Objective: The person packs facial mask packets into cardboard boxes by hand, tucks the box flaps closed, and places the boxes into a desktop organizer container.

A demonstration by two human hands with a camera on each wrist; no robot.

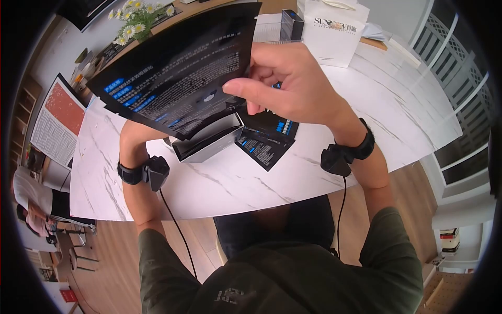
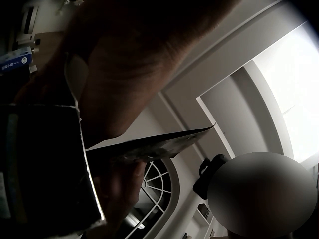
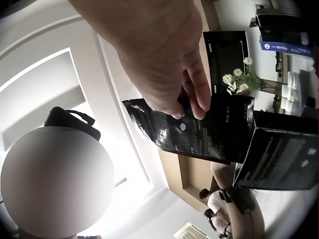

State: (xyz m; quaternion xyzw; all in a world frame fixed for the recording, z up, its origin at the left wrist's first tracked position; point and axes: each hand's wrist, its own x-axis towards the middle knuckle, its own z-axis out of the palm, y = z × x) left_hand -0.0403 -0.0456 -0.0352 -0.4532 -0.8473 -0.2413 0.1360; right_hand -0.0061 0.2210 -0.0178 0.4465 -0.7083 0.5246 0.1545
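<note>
Packet (image 1: 178, 73) pinched by right hand (image 1: 290, 83), open box (image 1: 213, 147) near, left hand (image 2: 119, 89) partly hidden, cannot tell its hold

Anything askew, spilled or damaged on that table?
No spill or obvious damage. Mildly askew: the black packets lie overlapping at uneven angles on the table, beside the open box. The black pouch also tilts, but the right hand is holding it up.
</note>
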